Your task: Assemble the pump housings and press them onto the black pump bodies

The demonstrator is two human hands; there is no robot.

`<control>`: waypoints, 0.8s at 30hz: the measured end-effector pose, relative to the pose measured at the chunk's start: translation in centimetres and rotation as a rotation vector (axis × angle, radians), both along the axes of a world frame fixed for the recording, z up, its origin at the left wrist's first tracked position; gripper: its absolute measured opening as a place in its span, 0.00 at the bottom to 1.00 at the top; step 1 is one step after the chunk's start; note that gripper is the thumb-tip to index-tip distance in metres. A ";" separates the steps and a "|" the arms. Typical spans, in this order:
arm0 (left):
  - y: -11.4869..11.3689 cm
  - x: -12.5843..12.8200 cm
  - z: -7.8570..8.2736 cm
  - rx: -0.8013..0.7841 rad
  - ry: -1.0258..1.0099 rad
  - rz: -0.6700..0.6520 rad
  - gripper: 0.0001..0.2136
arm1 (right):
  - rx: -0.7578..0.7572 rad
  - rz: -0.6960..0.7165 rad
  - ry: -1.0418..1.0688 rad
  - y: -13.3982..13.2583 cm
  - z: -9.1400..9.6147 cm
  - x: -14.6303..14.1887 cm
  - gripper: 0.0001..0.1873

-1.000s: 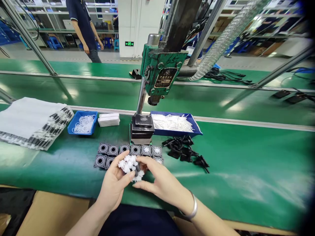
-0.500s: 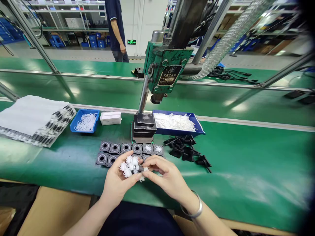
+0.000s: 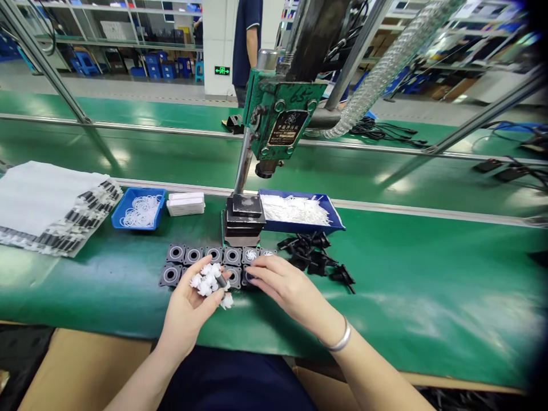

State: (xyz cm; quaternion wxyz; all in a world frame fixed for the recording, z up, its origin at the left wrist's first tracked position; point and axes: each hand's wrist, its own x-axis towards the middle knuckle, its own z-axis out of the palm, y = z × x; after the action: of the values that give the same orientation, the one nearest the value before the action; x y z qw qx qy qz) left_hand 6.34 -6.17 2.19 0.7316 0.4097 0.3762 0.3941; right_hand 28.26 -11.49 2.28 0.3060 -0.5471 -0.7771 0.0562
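Observation:
My left hand (image 3: 188,311) cups several small white finned impellers (image 3: 206,279), one with a dark grey cylindrical shaft showing. Two rows of dark square housings (image 3: 172,274) with round centre openings lie on the bench just beyond my hands. In the far row, a white impeller (image 3: 250,255) sits in a housing near the right end. My right hand (image 3: 291,288) is over the right end of the near row, its fingertips drawn together at a housing. Whatever those fingers hold is hidden.
Behind the housings stands a green press (image 3: 286,120) above a black block stack (image 3: 245,214). A blue tray of white rings (image 3: 141,211), white blocks (image 3: 186,204), a blue box of white strips (image 3: 295,209), black parts (image 3: 314,254) and layered white sheets (image 3: 47,200) surround it.
My right hand has parted from the left and moved right to the near row of housings. My left hand has shifted slightly left with the impellers. A person behind has moved right.

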 end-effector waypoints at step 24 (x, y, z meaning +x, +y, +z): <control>0.3 -0.6 0.8 0.025 0.035 0.068 0.30 | 0.101 -0.054 0.220 4.9 -0.7 -1.0 0.08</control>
State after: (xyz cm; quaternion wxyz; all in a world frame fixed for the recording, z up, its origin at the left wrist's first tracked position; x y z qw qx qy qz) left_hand 5.76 -5.84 2.98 0.7060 0.4127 0.3975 0.4163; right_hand 27.26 -6.59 1.54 0.4178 -0.5422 -0.7258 0.0683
